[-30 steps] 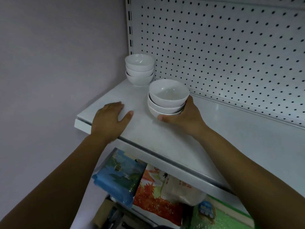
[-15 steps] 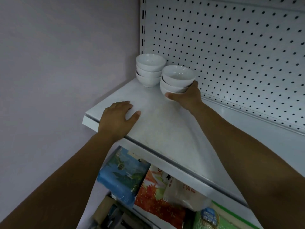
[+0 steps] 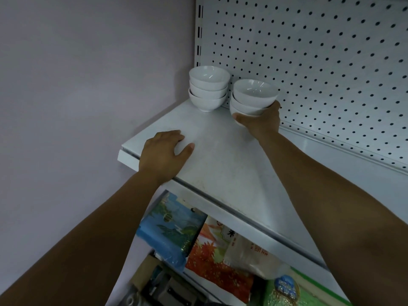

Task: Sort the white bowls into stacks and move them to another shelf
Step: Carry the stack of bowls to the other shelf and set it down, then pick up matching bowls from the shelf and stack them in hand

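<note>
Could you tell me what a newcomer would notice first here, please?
Two stacks of white bowls at the back of the shelf by the pegboard: the corner stack stands alone, and the right hand grips the other stack. The left hand rests near the shelf's front edge.

We see a pale lilac painted wall (image 3: 88,74) filling the left side. Beside it stands a white perforated metal back panel (image 3: 320,62) dotted with dark holes, with a slotted white upright strip (image 3: 199,34) along its left edge. Low in the view lie packaged goods side by side: a blue plastic bag printed with a landscape (image 3: 174,228), an orange-red bag with a leaf pattern (image 3: 212,261), a translucent whitish bag bearing red characters (image 3: 249,255) overlapping it, and a green bag with a round blue label (image 3: 287,288). Below the blue bag we make out what may be a brown cardboard box (image 3: 143,274), too dim to tell.
</note>
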The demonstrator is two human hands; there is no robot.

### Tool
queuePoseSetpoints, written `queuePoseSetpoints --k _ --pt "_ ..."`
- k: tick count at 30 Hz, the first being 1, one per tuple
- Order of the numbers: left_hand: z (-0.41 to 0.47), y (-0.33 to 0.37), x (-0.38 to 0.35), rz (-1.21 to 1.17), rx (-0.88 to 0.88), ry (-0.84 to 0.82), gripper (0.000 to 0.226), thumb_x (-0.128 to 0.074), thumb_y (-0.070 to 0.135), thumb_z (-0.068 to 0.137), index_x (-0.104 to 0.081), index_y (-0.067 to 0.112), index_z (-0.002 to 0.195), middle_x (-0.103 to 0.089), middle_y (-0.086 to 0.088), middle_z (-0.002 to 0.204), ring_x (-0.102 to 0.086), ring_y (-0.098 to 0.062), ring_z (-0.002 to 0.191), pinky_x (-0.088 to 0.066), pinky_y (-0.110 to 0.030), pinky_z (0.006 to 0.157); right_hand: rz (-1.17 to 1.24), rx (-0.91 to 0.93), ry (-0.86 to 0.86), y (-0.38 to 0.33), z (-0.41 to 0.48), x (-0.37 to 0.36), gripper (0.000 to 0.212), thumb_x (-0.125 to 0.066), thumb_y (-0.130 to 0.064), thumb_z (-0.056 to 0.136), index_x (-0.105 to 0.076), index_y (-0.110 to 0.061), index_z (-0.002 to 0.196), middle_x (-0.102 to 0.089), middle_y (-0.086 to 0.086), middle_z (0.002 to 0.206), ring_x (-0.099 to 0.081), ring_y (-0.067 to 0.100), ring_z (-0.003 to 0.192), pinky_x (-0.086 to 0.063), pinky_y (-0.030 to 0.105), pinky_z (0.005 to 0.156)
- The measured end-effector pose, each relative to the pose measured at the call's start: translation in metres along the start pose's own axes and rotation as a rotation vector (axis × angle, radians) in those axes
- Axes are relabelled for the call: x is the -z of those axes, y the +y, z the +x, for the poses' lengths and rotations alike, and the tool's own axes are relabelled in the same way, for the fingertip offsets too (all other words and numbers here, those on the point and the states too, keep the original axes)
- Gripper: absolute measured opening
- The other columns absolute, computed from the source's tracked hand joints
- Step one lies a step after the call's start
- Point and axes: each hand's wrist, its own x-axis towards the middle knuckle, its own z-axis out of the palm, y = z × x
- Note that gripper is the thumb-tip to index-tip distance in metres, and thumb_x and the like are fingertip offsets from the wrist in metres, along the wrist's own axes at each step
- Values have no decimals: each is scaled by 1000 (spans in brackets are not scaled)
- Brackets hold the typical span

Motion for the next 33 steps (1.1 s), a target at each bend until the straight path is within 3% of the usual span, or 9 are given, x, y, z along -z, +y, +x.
queuePoseSetpoints --k 5,8,14,17,19,21,25,28,33 --pt "1 1 1 -23 2 -7 68 -42 71 97 -62 23 142 -51 6 156 -42 -18 145 -28 -39 121 -89 -40 -71 -10 -5 8 116 -98 -36 62 -24 -12 149 -50 7 146 -49 27 135 -44 26 89" --pt "0 1 3 -31 -4 -24 76 -36 77 90 -63 26 140 -51 6 156 -42 -19 146 -29 -43 122 -230 -42 -187 -7 -20 25 130 -96 -44 64 -13 -5 156 -43 8 156 -42 27 144 -43 33 107" --pt "-1 0 3 -74 -14 -35 83 -35 82 82 -66 28 136 -54 6 153 -44 -18 144 -32 -46 121 -461 76 -461 -2 -85 61 118 -84 -60 73 -19 -19 162 -30 1 166 -30 21 152 -29 29 116" --pt "-9 3 14 -331 62 -52 75 -56 76 82 -66 26 136 -57 7 149 -48 -13 140 -34 -36 121 -510 127 -511 -4 -123 76 117 -82 -64 72 -19 -25 163 -25 -6 168 -25 16 154 -23 29 119" --pt "-26 6 22 -473 73 -29 58 -73 55 89 -65 23 137 -57 7 148 -48 -8 137 -33 -23 116 -481 164 -508 -5 -149 85 111 -81 -63 74 -23 -29 162 -26 -11 167 -27 11 152 -20 23 116" --pt "-55 7 32 -503 64 42 49 -75 38 91 -64 21 136 -56 9 146 -47 0 132 -32 -9 109 -423 209 -503 -7 -179 92 100 -80 -61 76 -31 -35 159 -31 -18 162 -30 2 147 -18 12 110" --pt "-134 -1 59 -531 180 92 59 -67 50 87 -59 28 141 -54 19 141 -46 8 126 -32 -3 103 -249 292 -522 -14 -248 87 85 -83 -52 75 -46 -39 150 -39 -32 148 -31 -30 122 -17 -12 95" --pt "-201 -17 79 -469 237 79 65 -67 50 84 -56 26 143 -51 19 141 -40 15 122 -25 9 94 -118 288 -608 -23 -301 66 80 -88 -42 72 -55 -33 145 -44 -39 133 -36 -39 111 -26 -10 92" --pt "-314 -54 112 -393 433 47 61 -73 48 86 -57 33 143 -52 22 146 -42 12 130 -24 6 99 -167 354 -887 -38 -374 23 84 -84 -51 72 -50 -37 147 -45 -34 139 -40 -20 127 -36 9 110"
